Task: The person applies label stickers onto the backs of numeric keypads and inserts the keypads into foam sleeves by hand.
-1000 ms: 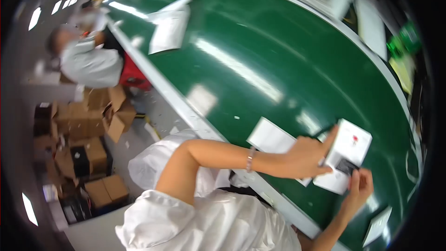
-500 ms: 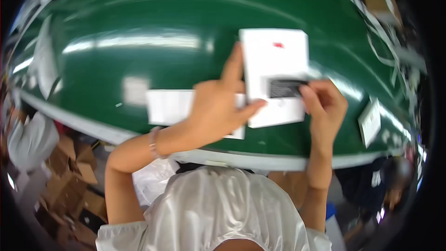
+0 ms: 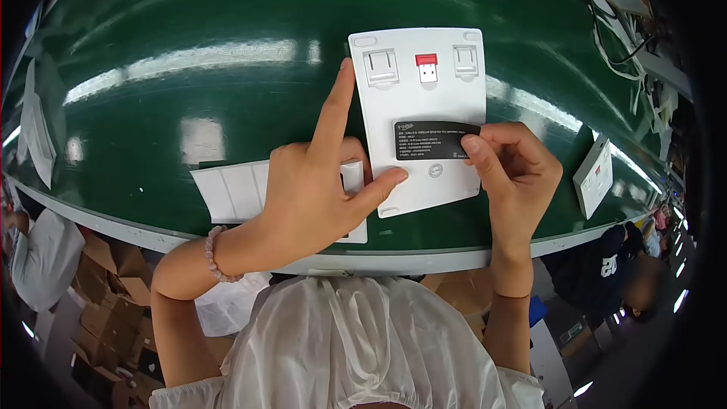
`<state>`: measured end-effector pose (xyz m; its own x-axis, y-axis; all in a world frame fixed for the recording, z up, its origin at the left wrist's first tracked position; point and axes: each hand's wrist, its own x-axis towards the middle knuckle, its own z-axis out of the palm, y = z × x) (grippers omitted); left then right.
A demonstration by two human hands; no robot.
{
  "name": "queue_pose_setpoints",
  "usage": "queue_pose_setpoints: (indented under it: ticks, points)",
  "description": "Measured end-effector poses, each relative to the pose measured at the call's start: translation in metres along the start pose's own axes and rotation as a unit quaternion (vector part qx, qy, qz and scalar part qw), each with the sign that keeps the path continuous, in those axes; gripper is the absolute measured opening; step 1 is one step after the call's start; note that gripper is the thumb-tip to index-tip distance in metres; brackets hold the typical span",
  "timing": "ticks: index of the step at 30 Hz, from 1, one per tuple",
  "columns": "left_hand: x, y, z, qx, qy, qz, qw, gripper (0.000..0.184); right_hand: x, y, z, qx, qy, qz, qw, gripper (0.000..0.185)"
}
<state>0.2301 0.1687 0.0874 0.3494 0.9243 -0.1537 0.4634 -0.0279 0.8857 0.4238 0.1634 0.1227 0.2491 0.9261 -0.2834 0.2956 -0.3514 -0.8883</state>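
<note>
The white rectangular plastic panel with rounded corners lay between the two hands, above the glossy green tabletop. The left hand was spread wide, its index finger extended along the panel's near edge and its thumb resting on the panel's lower corner; the other fingers were partly hidden, and whether they gripped it from beneath could not be told. The right hand was narrowed to a pinch, thumb and forefinger holding one end of the black rectangular label with pale printing. The label's opposite end reached across the panel's face toward the left thumb; how much of it adhered could not be told. Above the label, between the hands, a small silver USB plug with a red end sat in the panel. Partly beneath the left hand lay a white sheet marked into oblong sections. A bracelet of pale beads circled the left wrist. Beyond the right hand, well apart from it, rested a second white panel, also bearing a red detail.
</note>
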Motion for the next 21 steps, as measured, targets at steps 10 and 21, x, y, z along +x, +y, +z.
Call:
queue_pose_setpoints:
  ticks: [10, 21]
  points:
    - [-0.001, 0.01, 0.004, -0.018, -0.029, -0.029, 0.999, 0.091, 0.001, 0.001, -0.009, -0.011, -0.003, 0.007, 1.0, 0.007]
    - [0.003, 0.019, 0.017, -0.013, -0.034, -0.029, 0.999, 0.091, 0.003, 0.006, -0.024, -0.005, -0.004, 0.003, 1.0, 0.007]
